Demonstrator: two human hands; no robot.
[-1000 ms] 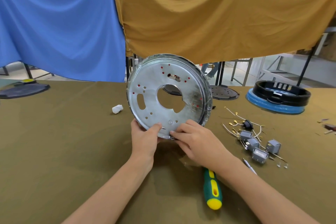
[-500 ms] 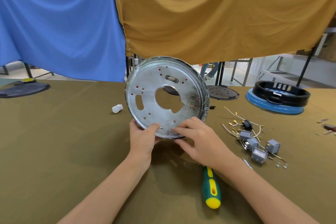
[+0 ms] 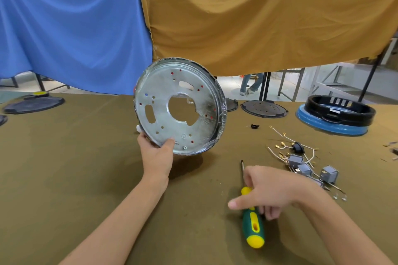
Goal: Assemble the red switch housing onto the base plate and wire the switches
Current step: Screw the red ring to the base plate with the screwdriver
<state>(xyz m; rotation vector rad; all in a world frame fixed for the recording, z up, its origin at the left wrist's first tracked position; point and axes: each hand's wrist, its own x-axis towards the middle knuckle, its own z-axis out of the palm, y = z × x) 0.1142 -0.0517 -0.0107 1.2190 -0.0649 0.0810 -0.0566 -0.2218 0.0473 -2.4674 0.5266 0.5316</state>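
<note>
Above the table [image 3: 64, 178], the left hand [image 3: 157, 155] grips the lower rim of the base plate [image 3: 178, 106], held upright. To its right, the right hand [image 3: 269, 191] rests with loosely curled fingers on the screwdriver [image 3: 252, 221], its grasp unclear; the switches [image 3: 301, 165] lie just beyond it

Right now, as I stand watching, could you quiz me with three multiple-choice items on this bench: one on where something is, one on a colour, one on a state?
1. Where does the screwdriver lie?
A. On the table, under the right hand
B. Inside the black ring
C. On the plate

2. What colours is the screwdriver's handle?
A. Red and white
B. Green and yellow
C. All black

3. How is the plate held?
A. Flat on the table
B. By both hands
C. Tilted up, gripped by the left hand alone

Answers:
1 A, it lies on the table with the right hand over its handle.
2 B, a green grip with yellow ends.
3 C, the left hand grips its lower rim; the right hand is off it.
</note>
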